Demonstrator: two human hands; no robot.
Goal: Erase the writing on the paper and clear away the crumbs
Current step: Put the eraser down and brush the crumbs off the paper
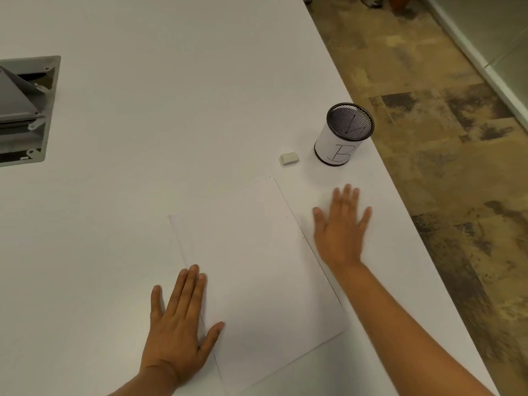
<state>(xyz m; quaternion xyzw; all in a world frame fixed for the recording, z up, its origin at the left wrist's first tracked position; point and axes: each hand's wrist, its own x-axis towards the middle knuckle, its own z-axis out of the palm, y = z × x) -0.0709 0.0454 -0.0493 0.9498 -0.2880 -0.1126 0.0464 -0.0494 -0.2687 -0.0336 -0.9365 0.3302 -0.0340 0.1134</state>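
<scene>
A white sheet of paper lies tilted on the white table; I see no writing on it, only a few tiny specks near its right edge. My left hand rests flat on the paper's left edge, fingers apart, holding nothing. My right hand is flat on the table just right of the paper, fingers spread, slightly blurred. A small white eraser lies beyond the paper's far corner, apart from both hands.
A mesh pen holder with a white label marked "B" stands right of the eraser, near the table's right edge. A grey metal cable hatch is set into the table at far left. Brown patterned floor lies beyond the right edge.
</scene>
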